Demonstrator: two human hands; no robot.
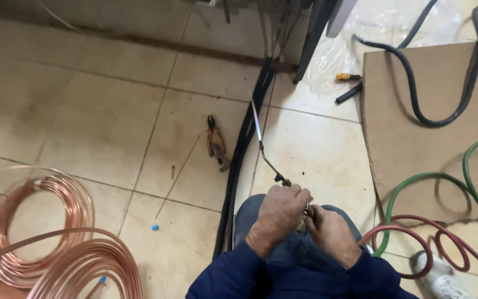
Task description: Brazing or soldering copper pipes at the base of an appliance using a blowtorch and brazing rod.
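i see left hand [279, 213] fingers wrapped round lit torch [272, 166] handle over knee, right hand [327, 230] fingers pinching its valve. flame points over floor tiles [100, 122]. two copper tube coils [56, 238], one pliers [216, 145], red hose [416, 235], green hose [416, 185].

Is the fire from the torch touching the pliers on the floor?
Apart. The head view shows bare tile and black cables between the flame of the torch and the pliers.
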